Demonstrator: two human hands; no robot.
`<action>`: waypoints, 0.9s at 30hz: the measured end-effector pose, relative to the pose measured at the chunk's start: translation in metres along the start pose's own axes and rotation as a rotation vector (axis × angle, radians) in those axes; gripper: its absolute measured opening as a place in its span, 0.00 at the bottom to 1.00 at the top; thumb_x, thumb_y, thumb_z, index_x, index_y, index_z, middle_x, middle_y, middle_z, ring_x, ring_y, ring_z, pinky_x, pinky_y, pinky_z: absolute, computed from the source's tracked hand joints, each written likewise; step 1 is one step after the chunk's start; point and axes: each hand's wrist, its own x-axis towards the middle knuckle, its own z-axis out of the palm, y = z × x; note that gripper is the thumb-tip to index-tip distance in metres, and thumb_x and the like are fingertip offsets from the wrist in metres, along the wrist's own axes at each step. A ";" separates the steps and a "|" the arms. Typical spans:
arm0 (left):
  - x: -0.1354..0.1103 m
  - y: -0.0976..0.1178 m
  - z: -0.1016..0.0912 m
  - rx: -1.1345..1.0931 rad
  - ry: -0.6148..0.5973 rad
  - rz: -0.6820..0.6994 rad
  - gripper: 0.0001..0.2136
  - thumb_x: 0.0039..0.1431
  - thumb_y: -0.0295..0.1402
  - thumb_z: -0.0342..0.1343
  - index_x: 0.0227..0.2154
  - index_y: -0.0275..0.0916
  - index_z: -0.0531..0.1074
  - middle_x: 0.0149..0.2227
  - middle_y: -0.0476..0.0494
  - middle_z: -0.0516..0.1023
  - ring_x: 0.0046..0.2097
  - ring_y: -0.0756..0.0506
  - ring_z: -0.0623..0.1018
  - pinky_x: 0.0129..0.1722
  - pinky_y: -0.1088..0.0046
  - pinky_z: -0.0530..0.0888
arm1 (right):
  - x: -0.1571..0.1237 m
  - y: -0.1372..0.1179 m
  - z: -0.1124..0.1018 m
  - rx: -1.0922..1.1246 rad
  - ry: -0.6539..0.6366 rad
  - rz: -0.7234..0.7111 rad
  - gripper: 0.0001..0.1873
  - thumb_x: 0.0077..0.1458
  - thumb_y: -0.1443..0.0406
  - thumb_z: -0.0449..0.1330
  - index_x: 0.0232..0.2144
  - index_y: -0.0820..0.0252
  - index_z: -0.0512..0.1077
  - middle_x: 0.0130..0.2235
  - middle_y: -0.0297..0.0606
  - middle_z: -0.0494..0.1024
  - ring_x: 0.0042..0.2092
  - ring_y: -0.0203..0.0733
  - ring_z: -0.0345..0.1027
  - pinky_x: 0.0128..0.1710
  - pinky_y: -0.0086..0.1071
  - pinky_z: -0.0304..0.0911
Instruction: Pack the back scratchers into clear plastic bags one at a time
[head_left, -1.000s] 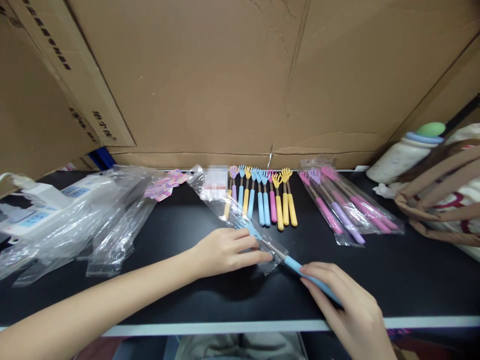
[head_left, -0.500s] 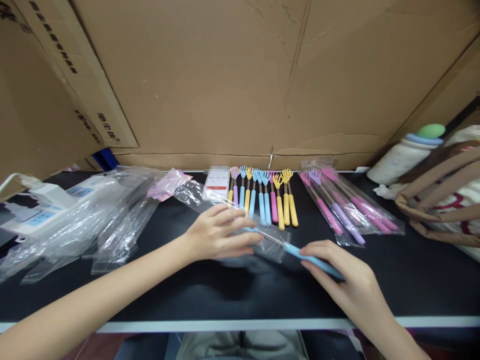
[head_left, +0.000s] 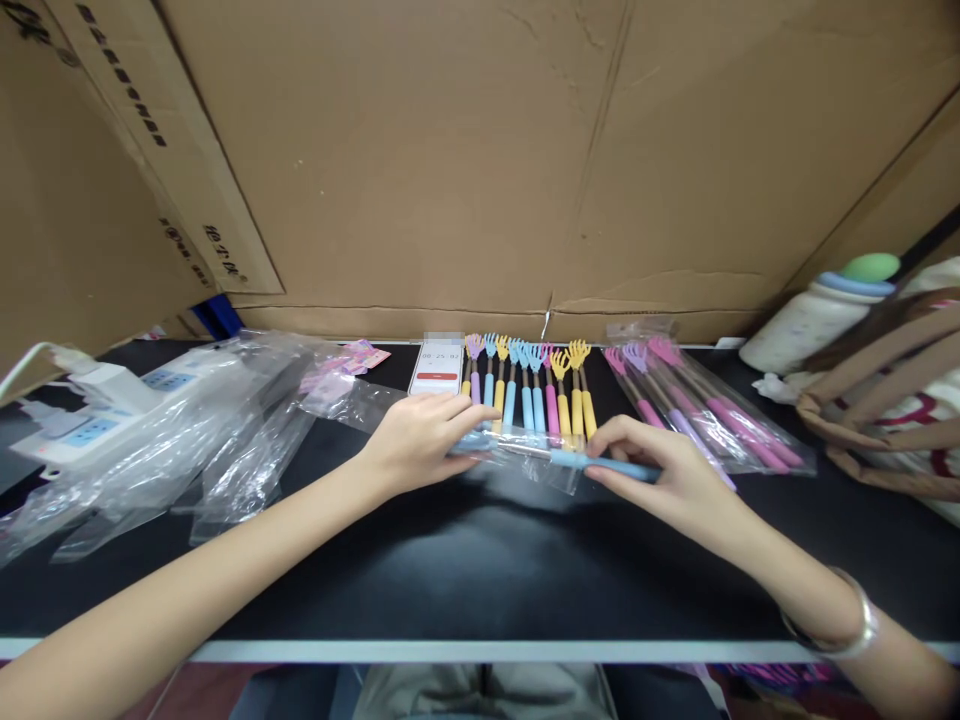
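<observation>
My right hand [head_left: 660,465] pinches the blue handle of a back scratcher [head_left: 568,458], which lies almost level above the table. Its metal rod points left into a clear plastic bag [head_left: 555,482]. Around the bag, near the scratcher's blue head, my left hand [head_left: 424,440] is closed; its fingers partly hide that end. Behind both hands is a row of loose back scratchers [head_left: 553,395] in yellow, blue, pink and purple. Several bagged pink and purple back scratchers [head_left: 701,405] lie to the right.
A pile of clear plastic bags [head_left: 247,440] covers the left side, beside a white power strip [head_left: 112,425]. A phone [head_left: 436,365] showing a timer stands at the back. On the right are a white bottle [head_left: 810,320] and a brown-strapped bag [head_left: 862,400]. Cardboard walls [head_left: 420,160] enclose the table.
My right hand has moved left and slightly up, bringing the blue back scratcher further into the plastic bag. My left hand's fingers, spread before, have closed around the bag.
</observation>
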 end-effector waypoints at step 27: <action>-0.003 -0.015 0.011 0.060 -0.020 -0.087 0.09 0.55 0.28 0.52 0.40 0.39 0.68 0.34 0.47 0.73 0.34 0.47 0.74 0.31 0.74 0.69 | 0.033 0.014 0.021 0.799 -0.336 0.320 0.16 0.57 0.56 0.56 0.43 0.60 0.63 0.34 0.36 0.74 0.28 0.32 0.64 0.31 0.30 0.63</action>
